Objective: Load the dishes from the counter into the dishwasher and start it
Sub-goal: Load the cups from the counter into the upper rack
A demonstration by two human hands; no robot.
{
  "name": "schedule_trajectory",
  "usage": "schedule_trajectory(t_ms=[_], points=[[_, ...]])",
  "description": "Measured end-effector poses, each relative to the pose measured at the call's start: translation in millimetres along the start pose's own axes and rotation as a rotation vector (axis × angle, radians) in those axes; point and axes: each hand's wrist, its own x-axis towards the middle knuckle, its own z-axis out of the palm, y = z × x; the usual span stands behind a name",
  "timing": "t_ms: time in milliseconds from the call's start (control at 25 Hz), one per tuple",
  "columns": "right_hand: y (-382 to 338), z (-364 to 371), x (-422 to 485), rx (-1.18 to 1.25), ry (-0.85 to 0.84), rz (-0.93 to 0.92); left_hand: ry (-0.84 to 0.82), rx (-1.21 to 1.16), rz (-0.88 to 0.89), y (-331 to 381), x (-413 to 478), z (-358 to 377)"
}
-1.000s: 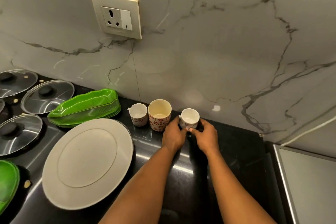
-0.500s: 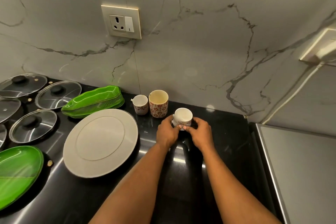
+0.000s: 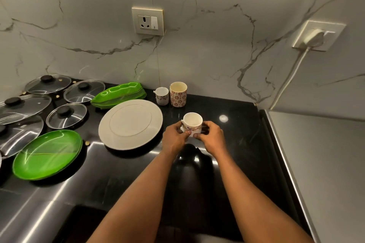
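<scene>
Currently held: small white cup (image 3: 192, 124), upright, on or just off the black surface (image 3: 243, 144).
Left hand (image 3: 174, 138): fingers curled round its 9 o'clock side.
Right hand (image 3: 212, 137): fingers curled round its 3 o'clock side.
12 o'clock of it: patterned mug (image 3: 178, 94).

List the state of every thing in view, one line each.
White cup, upright, empty, held between both hands.
Left hand, gripping the cup.
Right hand, gripping the cup.
Tall mug, upright on counter.
Small cup, upright beside the mug.
White plate, lying flat.
Glass lids, lying knob up.
Wall plug, plugged in.
</scene>
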Motion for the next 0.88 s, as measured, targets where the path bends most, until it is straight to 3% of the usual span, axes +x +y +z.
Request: schedule_trajectory(t_ms=[520, 880], points=[[22, -19, -226, -0.026, 0.19, -0.021, -0.119, 0.027, 0.09, -61, -199, -19], [67, -86, -340, 0.014, 0.105, -0.075, -0.057, 0.044, 0.079, -82, -328, 29]])
